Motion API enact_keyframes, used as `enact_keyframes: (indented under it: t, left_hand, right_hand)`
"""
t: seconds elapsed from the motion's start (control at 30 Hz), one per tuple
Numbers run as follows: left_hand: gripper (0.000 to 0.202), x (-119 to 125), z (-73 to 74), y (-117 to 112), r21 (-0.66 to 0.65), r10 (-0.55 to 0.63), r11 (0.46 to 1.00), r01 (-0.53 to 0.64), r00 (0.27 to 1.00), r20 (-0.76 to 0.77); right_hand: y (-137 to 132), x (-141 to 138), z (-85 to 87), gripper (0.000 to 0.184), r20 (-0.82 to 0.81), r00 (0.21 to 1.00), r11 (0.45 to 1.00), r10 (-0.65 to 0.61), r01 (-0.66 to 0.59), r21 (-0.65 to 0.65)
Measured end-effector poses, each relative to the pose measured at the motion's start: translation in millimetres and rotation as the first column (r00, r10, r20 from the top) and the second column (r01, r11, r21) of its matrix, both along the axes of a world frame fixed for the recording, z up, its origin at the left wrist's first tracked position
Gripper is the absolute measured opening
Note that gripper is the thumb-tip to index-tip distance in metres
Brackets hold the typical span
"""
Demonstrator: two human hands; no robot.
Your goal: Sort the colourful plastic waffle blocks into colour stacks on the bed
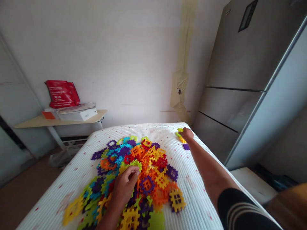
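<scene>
A heap of colourful interlocking plastic tiles [161, 195], many with notched edges and window-like cutouts, is spread over the covered table. Over the middle of the heap, my left hand [126, 183] is closed, thumb and fingers pinching a lime-green notched tile [136, 164]. My right hand [187, 134] reaches to the far right corner, its fingers closed at a lime-green tile [180, 130]. Just below it lie a yellow tile [182, 140] and a purple tile [186, 146] in a short row. The right fingertips are partly hidden behind the hand.
A white ribbed cloth with red specks [196, 188] covers the table. Right of it stands a tall grey refrigerator [230, 70]. At back left, a small side table [31, 122] carries a red bag [61, 94] and a white box [83, 114]. A wall lies behind.
</scene>
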State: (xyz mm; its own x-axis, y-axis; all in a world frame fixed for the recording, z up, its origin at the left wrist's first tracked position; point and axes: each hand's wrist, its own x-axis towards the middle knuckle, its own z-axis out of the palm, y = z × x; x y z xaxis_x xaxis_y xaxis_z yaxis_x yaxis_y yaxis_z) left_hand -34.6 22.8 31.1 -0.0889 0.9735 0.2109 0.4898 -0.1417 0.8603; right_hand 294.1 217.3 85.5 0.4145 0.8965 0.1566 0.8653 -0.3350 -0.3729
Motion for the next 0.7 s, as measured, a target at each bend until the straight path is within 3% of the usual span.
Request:
enact_keyframes:
  t: [0.2,0.7]
  left_hand:
    - [0.029,1,2.4,-3,-0.032,0.016,0.999,-0.017,0.999,-0.039]
    - [0.026,2,6.2,-5,-0.052,-0.004,0.999,0.002,1.0,-0.028]
  right_hand:
    - [25,3,-14.3,0.037,0.018,0.999,0.992,-0.051,0.053,-0.118]
    - [52,-1,-39.9,0.041,0.073,0.996,0.981,-0.046,0.059,-0.187]
